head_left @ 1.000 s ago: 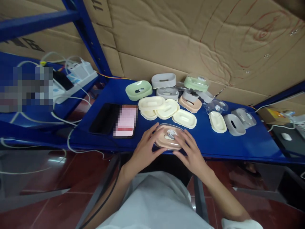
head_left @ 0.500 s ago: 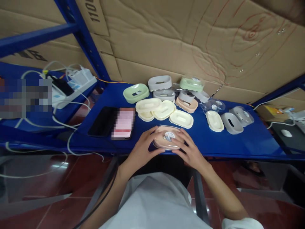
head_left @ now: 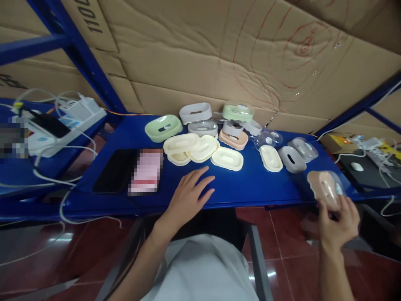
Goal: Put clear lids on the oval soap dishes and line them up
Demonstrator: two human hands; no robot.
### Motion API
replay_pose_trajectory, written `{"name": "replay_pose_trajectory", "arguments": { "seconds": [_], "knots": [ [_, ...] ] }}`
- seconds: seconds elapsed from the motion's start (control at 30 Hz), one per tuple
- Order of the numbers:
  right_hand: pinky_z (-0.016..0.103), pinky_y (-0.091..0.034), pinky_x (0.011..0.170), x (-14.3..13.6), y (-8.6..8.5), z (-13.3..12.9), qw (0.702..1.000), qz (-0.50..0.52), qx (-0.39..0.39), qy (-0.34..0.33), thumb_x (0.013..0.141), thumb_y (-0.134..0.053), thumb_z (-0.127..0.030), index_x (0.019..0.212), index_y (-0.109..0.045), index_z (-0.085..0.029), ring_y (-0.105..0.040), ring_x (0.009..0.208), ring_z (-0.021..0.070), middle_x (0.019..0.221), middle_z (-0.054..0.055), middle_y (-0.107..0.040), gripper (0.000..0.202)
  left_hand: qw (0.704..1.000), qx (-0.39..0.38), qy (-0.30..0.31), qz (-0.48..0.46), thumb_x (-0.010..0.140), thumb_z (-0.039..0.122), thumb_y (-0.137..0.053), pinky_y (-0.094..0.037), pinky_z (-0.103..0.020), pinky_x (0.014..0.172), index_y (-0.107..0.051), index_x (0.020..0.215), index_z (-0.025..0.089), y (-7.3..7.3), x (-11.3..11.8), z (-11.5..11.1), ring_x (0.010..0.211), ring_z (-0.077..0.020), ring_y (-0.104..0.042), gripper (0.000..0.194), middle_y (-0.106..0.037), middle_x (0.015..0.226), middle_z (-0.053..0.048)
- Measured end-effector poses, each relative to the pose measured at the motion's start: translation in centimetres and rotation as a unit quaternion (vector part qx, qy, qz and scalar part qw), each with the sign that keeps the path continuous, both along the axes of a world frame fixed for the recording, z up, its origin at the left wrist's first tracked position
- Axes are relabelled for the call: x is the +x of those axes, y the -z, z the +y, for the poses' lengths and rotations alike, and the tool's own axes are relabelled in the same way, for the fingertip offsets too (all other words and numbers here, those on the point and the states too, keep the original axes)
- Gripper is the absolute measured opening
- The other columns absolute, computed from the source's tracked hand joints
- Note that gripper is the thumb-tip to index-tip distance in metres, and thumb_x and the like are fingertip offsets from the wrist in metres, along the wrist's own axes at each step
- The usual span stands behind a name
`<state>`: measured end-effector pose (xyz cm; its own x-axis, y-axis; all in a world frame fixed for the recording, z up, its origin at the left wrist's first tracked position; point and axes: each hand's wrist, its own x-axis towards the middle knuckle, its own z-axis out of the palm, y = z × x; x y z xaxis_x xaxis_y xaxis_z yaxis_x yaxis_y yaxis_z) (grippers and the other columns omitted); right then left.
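Observation:
My right hand [head_left: 340, 219] grips a pink oval dish under a clear cover [head_left: 327, 188] at the right end of the blue table [head_left: 250, 184]. My left hand [head_left: 191, 192] has its fingers apart and holds nothing, near the table's front edge. Beyond it lie several cream oval trays, one of them [head_left: 227, 158] a little apart. Behind them stand a green dish [head_left: 163, 128], a grey dish [head_left: 196, 113], a peach dish [head_left: 233, 139] and a covered green dish [head_left: 238, 112]. Right of the middle are another cream tray [head_left: 271, 158] and a grey dish [head_left: 292, 159].
Left of my left hand lie a phone with a blurred pink screen [head_left: 145, 171] and a dark flat object [head_left: 115, 170]. A power strip with cables [head_left: 44, 142] is at the far left. Cardboard [head_left: 188, 54] lines the back. Blue posts stand at both sides.
My right hand has carried the covered pink dish from the front middle to the far right. My left hand has let go of it and stays near the middle. The view has shifted right.

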<state>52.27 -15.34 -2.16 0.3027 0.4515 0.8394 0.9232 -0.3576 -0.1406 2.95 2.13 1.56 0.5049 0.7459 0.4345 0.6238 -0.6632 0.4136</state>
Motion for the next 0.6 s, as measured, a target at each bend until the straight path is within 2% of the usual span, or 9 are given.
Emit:
{"name": "replay_pose_trajectory", "arguments": {
  "seconds": [0.07, 0.13, 0.2, 0.23, 0.33, 0.43, 0.53, 0.6],
  "knots": [
    [0.060, -0.051, 0.109, 5.6, 0.3, 2.1, 0.998, 0.016, 0.000, 0.054, 0.080, -0.086, -0.057, 0.135, -0.070, -0.006, -0.064, 0.129, 0.0482, 0.133, 0.031, -0.068, 0.077, 0.999, 0.013, -0.030, -0.004, 0.105, 0.033, -0.061, -0.053, -0.053, 0.112, -0.069, 0.134, 0.025, 0.0, 0.3, 0.4, 0.136, -0.0328, -0.062, 0.032, -0.062, 0.153, -0.011],
    [0.060, -0.052, 0.101, 9.9, 0.5, 4.5, 0.996, 0.049, -0.022, 0.073, 0.078, -0.084, -0.062, 0.127, -0.073, -0.003, -0.066, 0.122, 0.0482, 0.123, 0.033, -0.069, 0.078, 0.998, 0.022, -0.066, -0.012, 0.104, 0.032, -0.061, -0.053, -0.053, 0.112, -0.070, 0.133, 0.023, -0.1, 0.1, 0.8, 0.134, -0.0330, -0.064, 0.031, -0.066, 0.148, -0.011],
    [0.059, -0.052, 0.097, 12.0, 0.4, 6.5, 0.993, 0.071, -0.059, 0.068, 0.078, -0.081, -0.063, 0.123, -0.073, -0.004, -0.066, 0.116, 0.0463, 0.118, 0.033, -0.069, 0.075, 0.996, 0.029, -0.085, -0.020, 0.104, 0.031, -0.061, -0.052, -0.052, 0.112, -0.070, 0.132, 0.023, -0.1, -0.1, 1.2, 0.132, -0.0324, -0.065, 0.031, -0.068, 0.145, -0.011],
    [0.059, -0.051, 0.097, 12.1, 0.1, 7.3, 0.993, 0.069, -0.071, 0.067, 0.080, -0.078, -0.064, 0.122, -0.073, -0.005, -0.064, 0.117, 0.0460, 0.119, 0.033, -0.068, 0.073, 0.996, 0.032, -0.085, -0.022, 0.104, 0.031, -0.061, -0.052, -0.052, 0.113, -0.070, 0.132, 0.022, -0.2, -0.2, 1.3, 0.132, -0.0320, -0.066, 0.031, -0.069, 0.144, -0.011],
    [0.059, -0.045, 0.104, 8.8, -1.2, 9.1, 0.996, 0.024, -0.073, 0.048, 0.093, -0.061, -0.062, 0.128, -0.069, -0.010, -0.057, 0.129, 0.0436, 0.133, 0.033, -0.064, 0.063, 0.996, 0.047, -0.068, -0.013, 0.105, 0.031, -0.060, -0.054, -0.050, 0.111, -0.069, 0.134, 0.021, -0.6, 0.5, 1.8, 0.131, -0.0315, -0.066, 0.032, -0.069, 0.145, -0.011],
    [0.051, -0.041, 0.111, 3.2, -2.5, 11.1, 0.987, -0.011, -0.151, -0.056, 0.104, -0.047, -0.054, 0.138, -0.064, -0.013, -0.056, 0.134, 0.0357, 0.140, 0.026, -0.065, 0.056, 0.997, 0.058, -0.038, 0.016, 0.105, 0.030, -0.059, -0.055, -0.050, 0.108, -0.067, 0.136, 0.020, -1.4, 2.4, 2.3, 0.132, -0.0325, -0.066, 0.034, -0.067, 0.147, -0.011],
    [0.050, -0.044, 0.108, -0.7, -2.6, 12.6, 0.973, 0.009, -0.213, -0.087, 0.104, -0.049, -0.055, 0.135, -0.067, -0.014, -0.063, 0.124, 0.0348, 0.131, 0.021, -0.071, 0.055, 0.998, 0.063, 0.001, 0.032, 0.106, 0.032, -0.058, -0.055, -0.050, 0.107, -0.066, 0.139, 0.020, -2.2, 4.3, 2.3, 0.132, -0.0332, -0.065, 0.036, -0.066, 0.149, -0.011],
    [0.051, -0.050, 0.101, -1.9, -2.1, 12.5, 0.976, 0.041, -0.197, -0.077, 0.103, -0.051, -0.055, 0.123, -0.073, -0.013, -0.067, 0.112, 0.0349, 0.117, 0.020, -0.076, 0.052, 0.998, 0.053, 0.026, 0.028, 0.107, 0.032, -0.057, -0.055, -0.049, 0.105, -0.064, 0.141, 0.021, -2.6, 5.0, 1.8, 0.131, -0.0324, -0.065, 0.037, -0.065, 0.151, -0.011]
  ]
}}
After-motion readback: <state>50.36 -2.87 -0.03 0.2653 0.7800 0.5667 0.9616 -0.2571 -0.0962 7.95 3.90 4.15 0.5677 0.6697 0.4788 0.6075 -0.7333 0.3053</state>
